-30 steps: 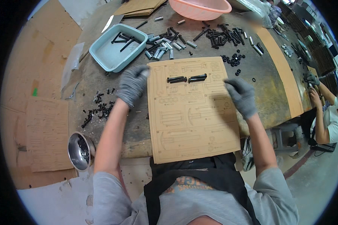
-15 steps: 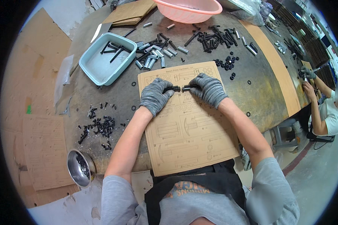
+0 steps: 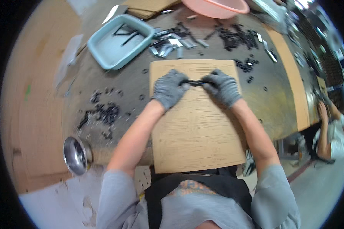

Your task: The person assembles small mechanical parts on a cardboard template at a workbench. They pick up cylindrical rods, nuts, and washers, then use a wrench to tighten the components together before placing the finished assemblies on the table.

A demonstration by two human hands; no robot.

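Over brown board (image 3: 197, 129), both hands grip black parts (image 3: 195, 82).

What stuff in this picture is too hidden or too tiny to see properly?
Head view only:
- The thin black part: both ends vanish under the gloved left hand and right hand, so its shape is unclear.
- Small black pieces on the table: too tiny to tell apart.
- Pink basin: cut off by the top edge.
- Metal bowl: contents lost in glare.
- The cardboard sheet has markings too faint.
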